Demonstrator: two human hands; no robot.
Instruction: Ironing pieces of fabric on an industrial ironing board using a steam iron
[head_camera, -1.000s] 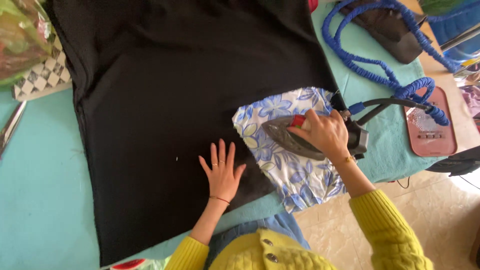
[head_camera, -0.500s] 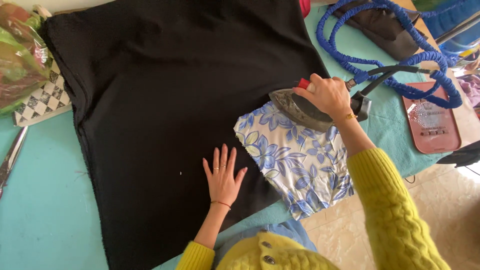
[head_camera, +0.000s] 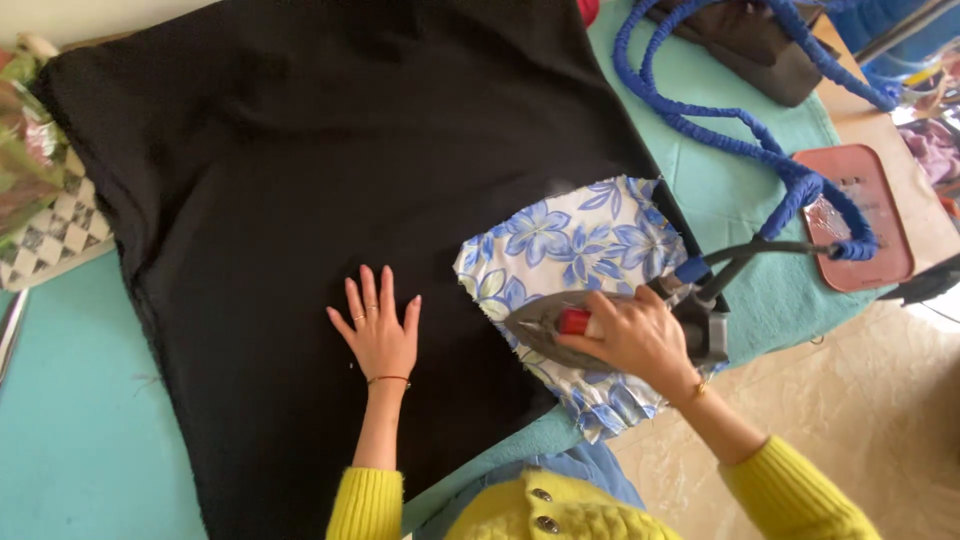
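While one iron (head_camera: 560, 325) presses, two hands

Right hand (head_camera: 632, 338) gripping iron (head_camera: 560, 322) on floral cloth (head_camera: 570, 240), left hand (head_camera: 378, 330) flat on black fabric (head_camera: 300, 180)

I seem to be at an ironing station in a tailoring workroom or a home sewing corner; the view is too tight to tell which. A wide padded teal table (head_camera: 80, 450) fills the place, black cloth (head_camera: 300, 180) spread over it. At its right end, a steam iron (head_camera: 560, 325) trails a blue-wrapped hose (head_camera: 720, 130) past a red rest mat (head_camera: 860, 215).
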